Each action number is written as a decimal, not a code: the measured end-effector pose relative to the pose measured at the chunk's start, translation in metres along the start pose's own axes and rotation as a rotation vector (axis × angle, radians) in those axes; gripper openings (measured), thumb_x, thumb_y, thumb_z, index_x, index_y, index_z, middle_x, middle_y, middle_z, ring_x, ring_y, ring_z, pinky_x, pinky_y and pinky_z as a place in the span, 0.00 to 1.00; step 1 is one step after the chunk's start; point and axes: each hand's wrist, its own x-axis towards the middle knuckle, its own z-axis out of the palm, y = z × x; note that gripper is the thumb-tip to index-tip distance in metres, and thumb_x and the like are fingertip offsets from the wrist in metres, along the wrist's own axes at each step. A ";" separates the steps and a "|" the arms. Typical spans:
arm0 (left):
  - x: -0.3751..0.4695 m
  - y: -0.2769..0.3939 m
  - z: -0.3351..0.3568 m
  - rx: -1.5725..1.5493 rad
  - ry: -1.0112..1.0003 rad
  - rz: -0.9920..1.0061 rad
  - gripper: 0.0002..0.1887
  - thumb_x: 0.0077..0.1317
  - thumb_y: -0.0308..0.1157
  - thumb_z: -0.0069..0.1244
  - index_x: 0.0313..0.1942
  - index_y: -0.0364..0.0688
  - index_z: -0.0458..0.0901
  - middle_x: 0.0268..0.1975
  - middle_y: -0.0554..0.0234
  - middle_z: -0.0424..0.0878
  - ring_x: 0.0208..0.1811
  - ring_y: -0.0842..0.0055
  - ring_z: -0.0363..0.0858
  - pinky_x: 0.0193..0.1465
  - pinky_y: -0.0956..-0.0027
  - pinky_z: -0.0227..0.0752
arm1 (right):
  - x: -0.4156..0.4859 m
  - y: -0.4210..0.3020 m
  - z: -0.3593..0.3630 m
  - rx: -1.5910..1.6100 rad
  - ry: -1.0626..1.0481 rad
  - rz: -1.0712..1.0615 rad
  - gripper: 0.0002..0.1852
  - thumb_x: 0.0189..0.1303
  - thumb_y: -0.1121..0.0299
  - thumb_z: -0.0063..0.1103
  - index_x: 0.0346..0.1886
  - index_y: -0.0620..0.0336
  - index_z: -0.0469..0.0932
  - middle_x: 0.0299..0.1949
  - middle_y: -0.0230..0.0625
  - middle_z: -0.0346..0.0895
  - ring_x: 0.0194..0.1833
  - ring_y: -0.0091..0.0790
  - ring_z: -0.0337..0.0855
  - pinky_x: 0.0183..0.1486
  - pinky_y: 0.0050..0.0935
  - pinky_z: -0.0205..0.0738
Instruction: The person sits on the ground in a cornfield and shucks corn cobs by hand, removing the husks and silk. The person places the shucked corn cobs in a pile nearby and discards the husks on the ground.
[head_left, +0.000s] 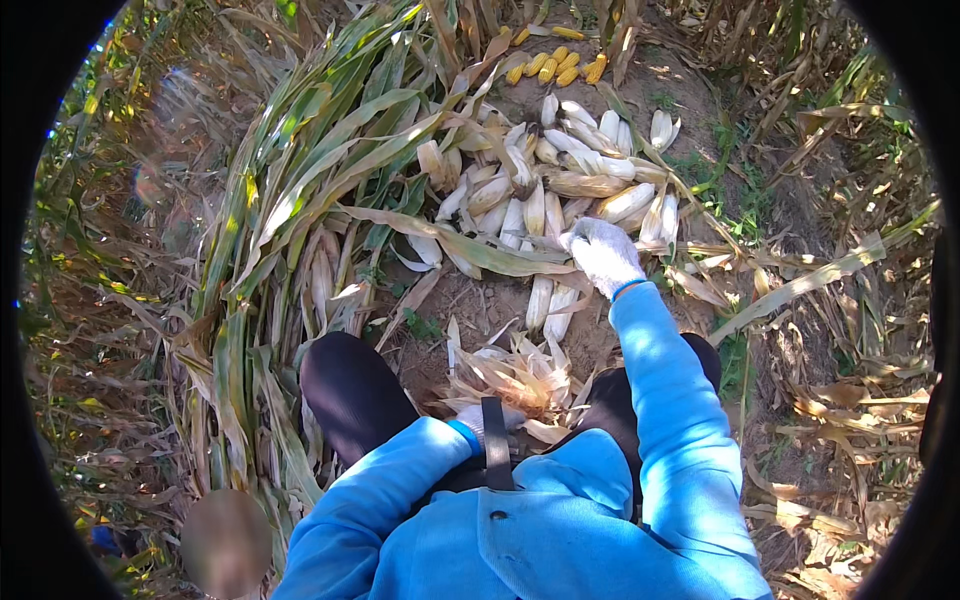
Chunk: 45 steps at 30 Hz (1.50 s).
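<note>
My right hand, in a white knit glove, reaches out to the near edge of a pile of corn ears in pale husks. Its fingers are curled beside a long dry corn leaf; whether they grip anything is unclear. My left hand, gloved too, rests low between my knees, partly behind a dark strap. It lies against a heap of loose dry corn husks, and its fingers are mostly hidden. Two husk-covered ears lie on the soil between the pile and the loose husks.
Bare yellow corn cobs lie on the ground beyond the pile. Cut corn stalks with long leaves are heaped at the left. Dry leaves and stalks spread at the right. A blurred round patch covers something at lower left.
</note>
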 end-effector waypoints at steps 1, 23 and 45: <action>-0.004 0.005 -0.011 0.003 0.051 0.001 0.25 0.62 0.48 0.57 0.56 0.48 0.79 0.44 0.50 0.85 0.46 0.56 0.84 0.52 0.58 0.76 | -0.002 -0.001 0.001 -0.095 -0.034 0.010 0.20 0.62 0.49 0.58 0.42 0.56 0.83 0.44 0.46 0.84 0.49 0.53 0.82 0.53 0.48 0.74; -0.184 -0.161 -0.190 0.262 0.714 -0.826 0.34 0.57 0.50 0.62 0.62 0.48 0.72 0.57 0.54 0.79 0.59 0.57 0.77 0.60 0.53 0.72 | -0.092 -0.067 0.068 -0.345 -0.628 -0.484 0.21 0.61 0.52 0.59 0.50 0.54 0.79 0.44 0.46 0.83 0.47 0.53 0.83 0.47 0.52 0.77; 0.003 -0.350 -0.358 0.494 0.438 -0.782 0.68 0.33 0.60 0.74 0.73 0.39 0.55 0.70 0.45 0.66 0.72 0.54 0.64 0.72 0.46 0.53 | 0.012 -0.039 0.078 -0.331 -0.851 -0.253 0.21 0.62 0.53 0.61 0.54 0.50 0.75 0.43 0.40 0.82 0.46 0.50 0.84 0.44 0.47 0.79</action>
